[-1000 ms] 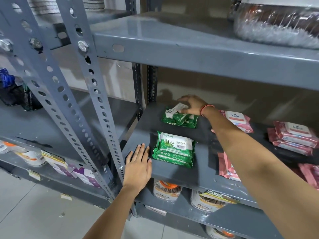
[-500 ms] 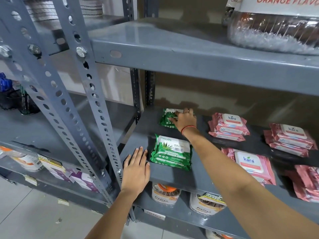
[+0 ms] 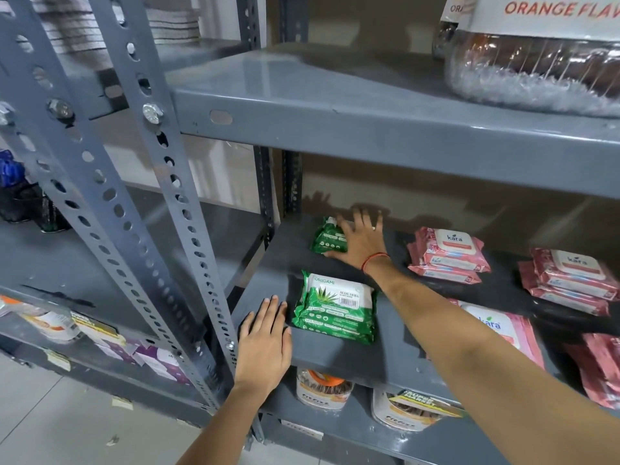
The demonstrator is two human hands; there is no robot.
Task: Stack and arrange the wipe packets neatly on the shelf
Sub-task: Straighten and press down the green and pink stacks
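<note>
Grey steel shelving with perforated uprights [image 3: 167, 182], pale tiled floor [image 3: 67, 427] below left. We work at the middle shelf [image 3: 335, 350], a dark grey deck; above it, a bundle of bottles in clear wrap [image 3: 536, 72] with an orange-flavour label; below it, jars [image 3: 323, 387] with printed labels. Green wipe packets, aloe print with white panel: a front stack [image 3: 335, 308] near the shelf's front edge, a rear stack [image 3: 327, 236] toward the back left corner. Pink "kara" packets: one back stack [image 3: 448, 255], another [image 3: 570, 278] further right, one front packet [image 3: 496, 327] partly behind our right forearm. Our left hand [image 3: 265, 344] lies flat, fingers extended, on the shelf edge just beside the front stack. Our right hand [image 3: 364, 238], fingers spread, presses on the rear stack without gripping it.
</note>
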